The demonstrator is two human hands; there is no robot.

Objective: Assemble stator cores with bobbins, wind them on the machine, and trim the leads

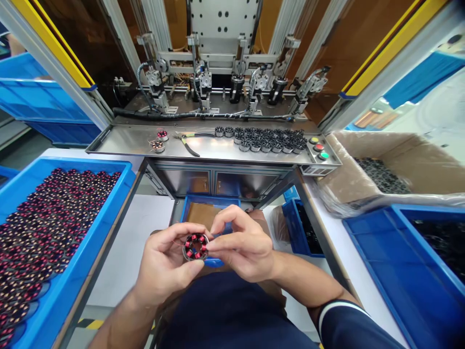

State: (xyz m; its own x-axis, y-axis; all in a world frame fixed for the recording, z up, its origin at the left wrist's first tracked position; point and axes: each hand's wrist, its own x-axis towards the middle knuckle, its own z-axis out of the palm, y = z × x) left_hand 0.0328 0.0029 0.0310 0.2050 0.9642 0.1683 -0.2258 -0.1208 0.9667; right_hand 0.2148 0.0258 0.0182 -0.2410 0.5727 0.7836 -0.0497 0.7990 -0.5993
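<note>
Two slanting yellow bars [54,43] flank the grey metal machine [223,60] before us, with brown-amber panels [363,43] alongside. Along its foot runs a shiny, rimmed steel worktop [127,140], carrying rows of short black-and-grey cylindrical parts [267,140], green-and-black-handled pliers [186,144], two small coil-wound rings [157,146] and, at the right end, three round push buttons [318,147] in yellow, red and green. To our left, a blue plastic bin [93,242] holds a dense, glinting mass of red-and-copper coiled parts [54,232]; to our right stand a plastic-lined brown cardboard box [428,169] and a second blue plastic bin [385,252], both with dark parts inside. Above our lap, apart from the worktop, we hold a round, metal-rimmed part [189,246] with glossy red windings around an open middle. Our left hand [170,257] grips its rim between thumb and fingers. Our right hand [243,245] pinches at its right edge; whether on a winding or a fine wire end, we cannot tell.
</note>
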